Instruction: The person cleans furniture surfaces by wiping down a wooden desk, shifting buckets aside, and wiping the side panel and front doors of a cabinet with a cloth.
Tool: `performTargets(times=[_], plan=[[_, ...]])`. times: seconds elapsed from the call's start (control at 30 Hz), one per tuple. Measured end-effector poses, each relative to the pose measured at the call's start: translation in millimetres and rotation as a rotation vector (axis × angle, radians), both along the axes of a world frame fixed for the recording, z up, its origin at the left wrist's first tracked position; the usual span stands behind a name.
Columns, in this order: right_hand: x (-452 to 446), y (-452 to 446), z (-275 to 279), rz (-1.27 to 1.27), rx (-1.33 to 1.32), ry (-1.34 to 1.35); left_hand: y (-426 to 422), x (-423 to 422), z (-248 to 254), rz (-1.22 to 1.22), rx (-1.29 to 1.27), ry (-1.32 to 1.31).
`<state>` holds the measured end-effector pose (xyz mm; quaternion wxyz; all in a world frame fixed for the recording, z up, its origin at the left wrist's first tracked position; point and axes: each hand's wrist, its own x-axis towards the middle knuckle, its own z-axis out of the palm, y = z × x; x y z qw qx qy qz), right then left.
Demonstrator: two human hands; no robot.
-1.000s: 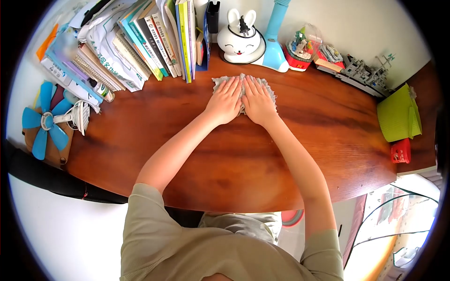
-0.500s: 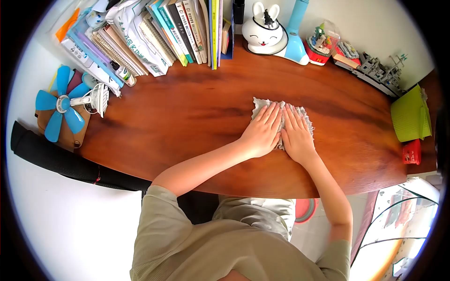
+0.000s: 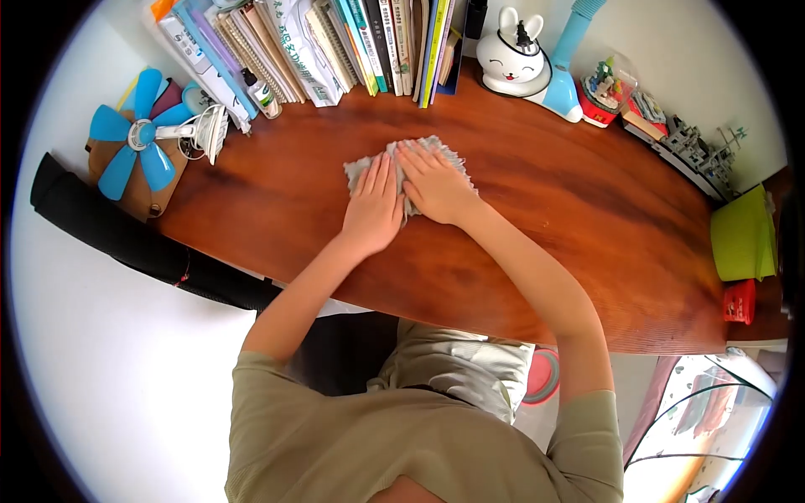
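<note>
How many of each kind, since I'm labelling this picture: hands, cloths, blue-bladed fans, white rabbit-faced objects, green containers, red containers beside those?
Left hand and right hand: 2
Cloth: 1
Blue-bladed fan: 1
White rabbit-faced object: 1
Green container: 1
Red container: 1
Total: 7

Left hand (image 3: pixel 373 216): flat on the cloth (image 3: pixel 446 155), fingers pointing toward the back.
Right hand (image 3: pixel 436 186): flat on the same cloth, just beside the left, fingers slanting leftward.
Desk (image 3: pixel 579 193): brown, beneath the cloth.
Books (image 3: pixel 386 50): in a row, back left.
Fan (image 3: pixel 141 134): blue-bladed, far left.
Rabbit figure (image 3: pixel 511 65): white, at the back.
Green bin (image 3: pixel 742 235): right end, near a red tub (image 3: pixel 739 302).
</note>
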<state>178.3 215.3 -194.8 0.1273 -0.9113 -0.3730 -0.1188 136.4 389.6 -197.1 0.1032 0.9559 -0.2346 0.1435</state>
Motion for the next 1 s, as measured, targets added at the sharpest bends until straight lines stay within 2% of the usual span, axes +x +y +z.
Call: performTargets(times=[0.17, 0.27, 0.47, 0.6, 0.77, 0.87, 1.0], plan=[[-23.1, -28.8, 6.0, 0.157, 0.042, 0.050, -40.8, -48.6, 4.8, 0.079, 0.000, 0.011], [-41.5, -72.1, 15.5, 0.094, 0.021, 0.142, -75.0, -55.4, 9.6, -0.010, -0.014, 0.035], [-75.8, -156.0, 26.3, -0.132, -0.039, 0.147, -157.0, -53.9, 6.9, -0.202, -0.076, -0.005], [-89.4, -177.9, 27.6, -0.229, -0.075, 0.152, -179.6, -54.5, 3.4, -0.277, -0.096, -0.016], [-85.2, -159.8, 23.9, -0.223, -0.090, 0.128, -149.9, -54.3, 6.1, -0.322, -0.105, 0.023], [-75.5, -117.5, 20.8, -0.106, -0.076, 0.099, -106.2, -58.9, 14.2, -0.239, -0.063, 0.078], [-63.3, -39.8, 12.0, 0.094, 0.042, 0.103, -40.3, -82.6, 18.5, -0.013, -0.046, 0.080]])
